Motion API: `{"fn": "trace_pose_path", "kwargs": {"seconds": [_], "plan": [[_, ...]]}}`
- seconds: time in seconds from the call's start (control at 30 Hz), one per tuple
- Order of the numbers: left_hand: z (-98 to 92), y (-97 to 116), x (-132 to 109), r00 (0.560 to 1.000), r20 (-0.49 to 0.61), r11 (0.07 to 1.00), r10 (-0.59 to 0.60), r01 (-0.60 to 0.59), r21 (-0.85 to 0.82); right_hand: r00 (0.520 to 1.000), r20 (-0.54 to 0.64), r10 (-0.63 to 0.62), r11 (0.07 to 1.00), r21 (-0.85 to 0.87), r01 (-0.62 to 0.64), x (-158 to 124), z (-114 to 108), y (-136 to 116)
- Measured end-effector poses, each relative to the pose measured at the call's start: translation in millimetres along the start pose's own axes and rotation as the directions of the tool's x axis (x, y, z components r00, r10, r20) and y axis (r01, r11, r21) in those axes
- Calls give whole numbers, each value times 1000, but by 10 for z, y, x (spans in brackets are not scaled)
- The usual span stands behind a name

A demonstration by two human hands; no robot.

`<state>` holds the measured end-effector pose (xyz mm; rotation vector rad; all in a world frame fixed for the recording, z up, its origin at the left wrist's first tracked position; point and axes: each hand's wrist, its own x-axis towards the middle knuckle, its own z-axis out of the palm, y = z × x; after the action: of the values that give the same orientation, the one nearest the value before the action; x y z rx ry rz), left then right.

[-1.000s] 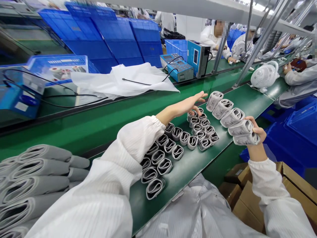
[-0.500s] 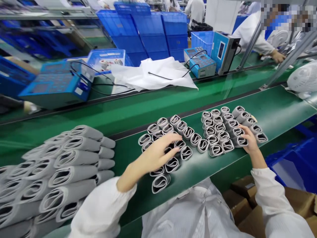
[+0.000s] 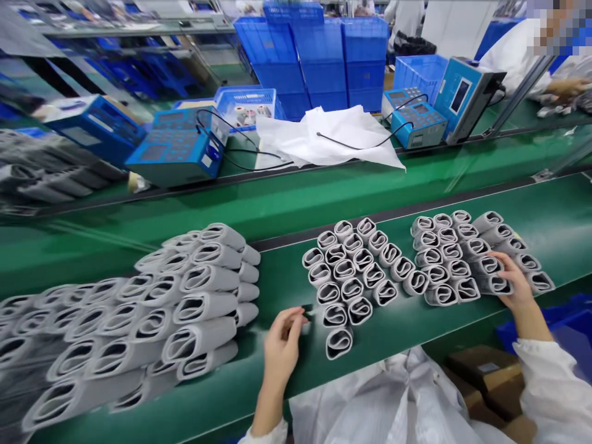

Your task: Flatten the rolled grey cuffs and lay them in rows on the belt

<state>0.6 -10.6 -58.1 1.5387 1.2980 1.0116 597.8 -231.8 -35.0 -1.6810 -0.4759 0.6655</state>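
Note:
Rolled grey cuffs stand on end on the green work surface in a middle group and a right group. My left hand is just left of the middle group, over bare surface, its fingers curled together; whether anything small is between them cannot be made out. My right hand rests against the front of the right group, thumb and fingers apart around the edge of a roll, which stays among the others. A large stack of grey rolls lies on its side at the left.
Beyond the green ledge are blue devices with black cables, a white sheet and stacked blue crates. Cardboard boxes sit below the front edge at right. A co-worker's hand is at the far upper right.
My left hand has left the middle group and moved left and down, its fingers drawn together. My right hand remains at the right group. The whole view has shifted, showing more of the left side.

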Motion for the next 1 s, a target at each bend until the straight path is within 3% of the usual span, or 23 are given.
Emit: {"fn": "trace_pose_path", "kwargs": {"seconds": [0.13, 0.3, 0.43, 0.57, 0.7, 0.77, 0.83, 0.93, 1.0], "plan": [[18, -162, 13, 992, 126, 999, -19, 25, -43, 1000, -13, 6, 999, -52, -6, -39, 66, -160], [-25, -179, -13, 965, 255, 997, 59, -44, -63, 999, -22, 31, 984, -174, -35, -118, 185, -457], [-39, -131, -14, 927, 338, 986, 164, -160, -42, 996, -83, -29, 945, -326, 1, -115, 323, -684], [-30, -110, -19, 883, 403, 968, 239, -250, -26, 995, -64, -80, 884, -465, 41, -112, 455, -844], [8, -98, -40, 872, 418, 960, 254, -279, -3, 959, -101, -264, 785, -600, 153, -272, 738, -942], [26, -94, -43, 869, 417, 956, 266, -294, 2, 935, -16, -354, 730, -630, 266, -428, 1007, -972], [33, -96, -34, 864, 420, 950, 278, -312, 13, 898, 190, -397, 666, -614, 424, -595, 1344, -994], [31, -106, -27, 856, 420, 938, 303, -346, 29, 745, 543, -388, 531, -529, 662, -751, 1893, -1020], [48, -95, -71, 856, 406, 933, 319, -359, 24, 679, 652, -336, 475, -506, 720, -746, 2243, -1020]]}}
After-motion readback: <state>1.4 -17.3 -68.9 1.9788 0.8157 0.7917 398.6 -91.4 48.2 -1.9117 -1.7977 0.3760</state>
